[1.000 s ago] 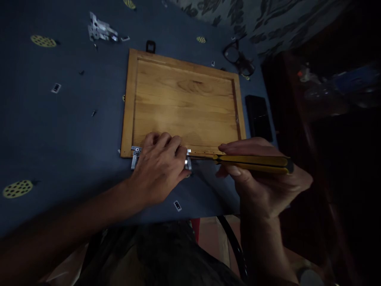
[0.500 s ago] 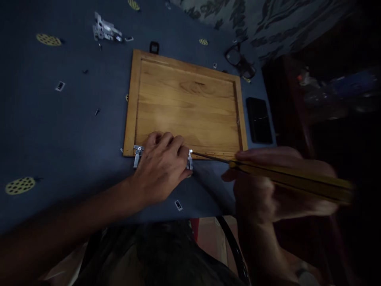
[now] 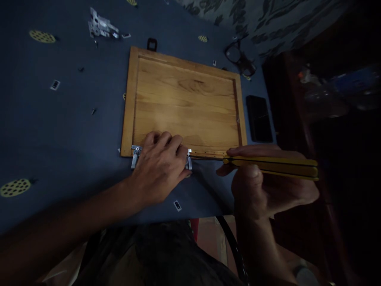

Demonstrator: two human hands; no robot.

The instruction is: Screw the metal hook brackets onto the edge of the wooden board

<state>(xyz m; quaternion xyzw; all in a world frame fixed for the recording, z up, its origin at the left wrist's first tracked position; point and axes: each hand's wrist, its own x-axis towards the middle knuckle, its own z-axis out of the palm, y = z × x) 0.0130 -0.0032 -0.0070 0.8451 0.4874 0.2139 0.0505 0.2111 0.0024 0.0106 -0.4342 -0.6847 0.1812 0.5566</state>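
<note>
Nearest are the person's dark clothing and a curved black tube over a tiled floor. Beyond them, a blue tablecloth with printed pineapples and small labels covers the table.

The right hand is wrapped round the yellow-and-black handle of a screwdriver, thumb along the near side. Its thin shaft points left along the near edge of a framed wooden panel; whether the tip touches anything cannot be told.

The left hand lies over that same edge, fingers bent and knuckles raised, between a left metal hinge and a right metal hinge part, both partly covered. What its fingertips grasp or press is hidden. The left hinge has a cross-head screw in its plate, and small holes run along the frame to the right.

The panel lies flat, recessed side up. To its right is a flat black phone-like slab; to its left are loose screws. Past the far edge sit a black loop, dark-framed glasses and a cluster of metal hinges. Leaf-patterned fabric borders the table's far side.
</note>
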